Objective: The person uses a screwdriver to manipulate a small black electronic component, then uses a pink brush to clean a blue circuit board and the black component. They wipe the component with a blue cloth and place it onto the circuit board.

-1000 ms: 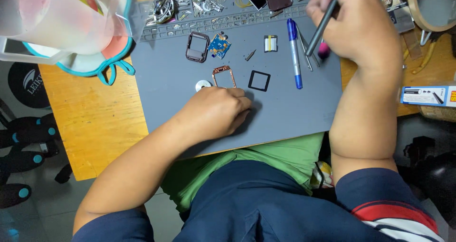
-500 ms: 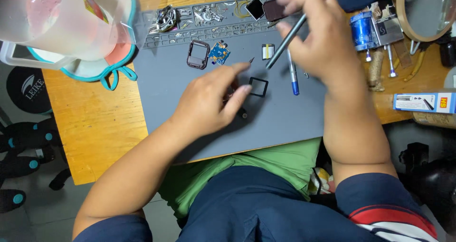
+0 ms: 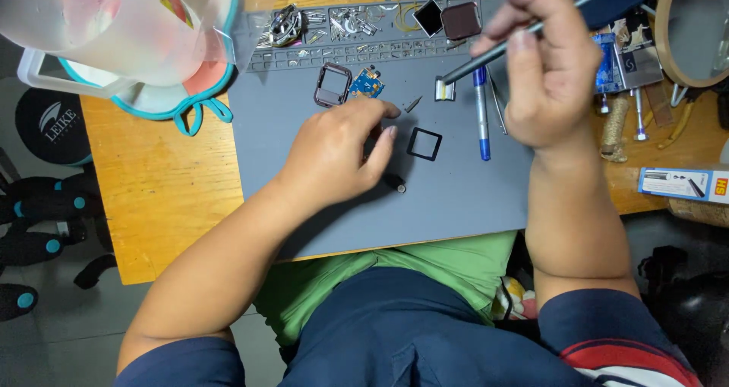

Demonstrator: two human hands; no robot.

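My left hand (image 3: 340,153) lies palm down on the grey work mat (image 3: 456,201), fingertips just left of a black square frame (image 3: 424,144); what is under the palm is hidden. A small dark round part (image 3: 396,183) sits by its thumb. My right hand (image 3: 548,75) grips a slim grey metal tool (image 3: 486,54), its tip right above a small silver and white component (image 3: 444,90). A blue pen (image 3: 481,113) lies beside that. A dark watch case (image 3: 332,85) and a blue circuit board (image 3: 367,83) lie above my left hand.
The mat's top compartments (image 3: 342,26) hold several screws and metal bits, plus a black square (image 3: 428,16) and a dark red square (image 3: 461,20). A translucent plastic jug (image 3: 114,22) stands on the wooden table (image 3: 159,189) at the left. A small box (image 3: 680,182) and hand tools (image 3: 638,106) lie on the right.
My right hand has swung the tool from the far right in over the mat, tip now at the small silver component. My left hand slid up beside the black square frame.
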